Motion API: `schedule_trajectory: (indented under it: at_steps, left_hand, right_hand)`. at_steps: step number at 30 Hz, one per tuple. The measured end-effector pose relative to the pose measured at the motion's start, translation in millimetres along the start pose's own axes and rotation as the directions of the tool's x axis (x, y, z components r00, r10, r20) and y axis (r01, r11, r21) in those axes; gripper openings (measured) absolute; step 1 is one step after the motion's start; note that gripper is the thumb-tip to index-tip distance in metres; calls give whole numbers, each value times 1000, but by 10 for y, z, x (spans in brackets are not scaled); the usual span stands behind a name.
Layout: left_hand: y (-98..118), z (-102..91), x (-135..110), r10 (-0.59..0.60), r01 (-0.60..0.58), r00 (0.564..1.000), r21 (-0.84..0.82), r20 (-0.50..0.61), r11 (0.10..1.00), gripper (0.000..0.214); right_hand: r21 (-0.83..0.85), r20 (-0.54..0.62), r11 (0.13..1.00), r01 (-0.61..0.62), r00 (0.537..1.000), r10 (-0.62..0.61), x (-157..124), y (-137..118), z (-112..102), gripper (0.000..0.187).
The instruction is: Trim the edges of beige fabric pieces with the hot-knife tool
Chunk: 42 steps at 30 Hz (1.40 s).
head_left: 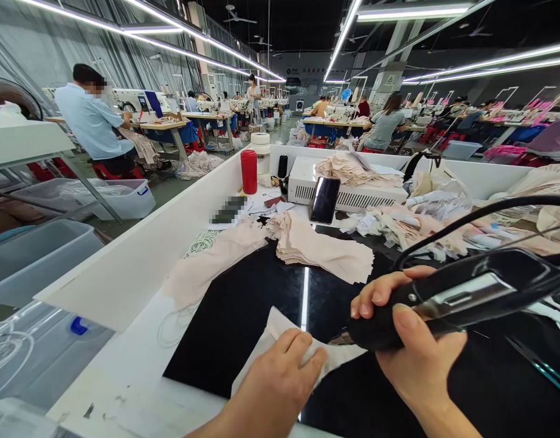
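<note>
My left hand [286,368] lies on a pale beige fabric piece [261,347], pressing it onto a glossy black board [243,292] with the fingers laid down on the cloth. My right hand [411,340] is wrapped round a black corded handheld tool [462,298] with a metal plate on its side. The tool's narrow metal tip [341,337] points left and meets the upper curved edge of the fabric, just right of my left fingers. Whether the tip touches the cloth or hovers over it is hard to see.
Beyond my hands lies a stack of beige pieces [325,246], with another beige piece [216,261] to its left. A phone [324,201] leans on a white vented box [298,182]. Tweezers [542,365] lie at right. A white side wall [138,267] borders the table; people sew beyond.
</note>
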State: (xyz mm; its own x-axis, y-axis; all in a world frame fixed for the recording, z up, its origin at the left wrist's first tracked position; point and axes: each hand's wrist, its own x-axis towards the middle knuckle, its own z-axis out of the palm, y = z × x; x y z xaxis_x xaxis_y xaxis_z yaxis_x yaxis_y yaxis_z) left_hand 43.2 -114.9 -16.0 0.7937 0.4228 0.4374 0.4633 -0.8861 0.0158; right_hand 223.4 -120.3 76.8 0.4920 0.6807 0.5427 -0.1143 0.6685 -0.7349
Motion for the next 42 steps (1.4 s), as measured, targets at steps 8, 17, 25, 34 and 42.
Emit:
schedule_trajectory:
  at_steps: [8,17,25,34,42]
  left_hand:
    - [-27,-18,16,-1,2,1000,-50,16,999,42]
    - [-25,-13,22,20,-20,1000,-27,-5,999,41]
    - [-5,-14,4,4,-4,1000,-10,-12,1000,42]
    - [-17,-57,25,-8,8,1000,-47,-3,999,47]
    - [-38,-43,12,44,-45,999,22,21,999,43]
  right_hand:
    - [0,69,1000,-26,997,26,-78,160,85,29]
    - [-15,64,999,-33,997,34,-80,141,66,24]
    - [-2,28,1000,5,1000,-5,-35,65,-6,30]
    - [-27,55,999,-17,998,19,-105,99,-28,25]
    - [-22,-29,999,34,999,-35,41,-72,-189,32]
